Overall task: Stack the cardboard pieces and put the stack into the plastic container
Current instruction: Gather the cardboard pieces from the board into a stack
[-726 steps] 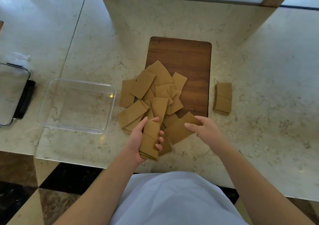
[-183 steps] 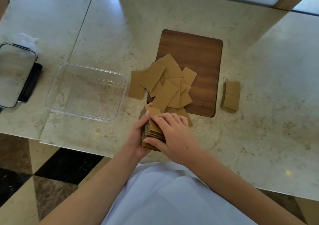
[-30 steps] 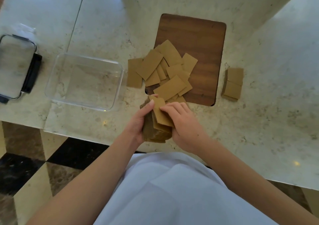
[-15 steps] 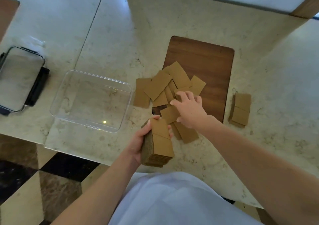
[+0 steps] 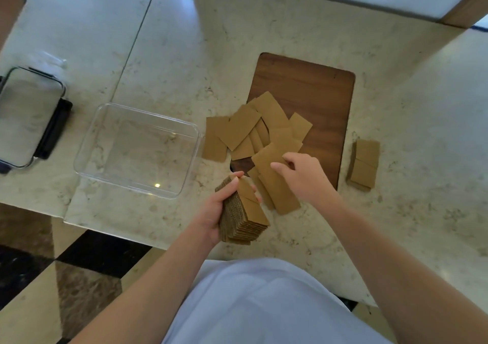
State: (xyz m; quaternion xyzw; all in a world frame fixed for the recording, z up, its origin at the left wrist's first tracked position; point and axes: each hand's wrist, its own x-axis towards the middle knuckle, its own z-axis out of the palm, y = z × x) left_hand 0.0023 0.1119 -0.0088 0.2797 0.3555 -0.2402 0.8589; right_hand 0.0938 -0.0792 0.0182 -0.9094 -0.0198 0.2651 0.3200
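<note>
the clear rectangular plastic container [image 5: 137, 151] sits empty, left of the scattered brown cardboard pieces [image 5: 253, 132]. left hand [image 5: 219, 206] clamps the thick cardboard stack [image 5: 244, 211] just below them; right hand [image 5: 301, 174] pinches one piece. a loose grip could fan the stack out.

Soft daylight from top, pale glare on countertop [image 5: 87, 27]; wide-angle edge bending; slight blur, perhaps motion.

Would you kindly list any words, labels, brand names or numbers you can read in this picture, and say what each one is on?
None: no readable text shows anywhere.
The cardboard pieces, the stack in the left hand, the plastic container and the wooden board are all plain.
</note>
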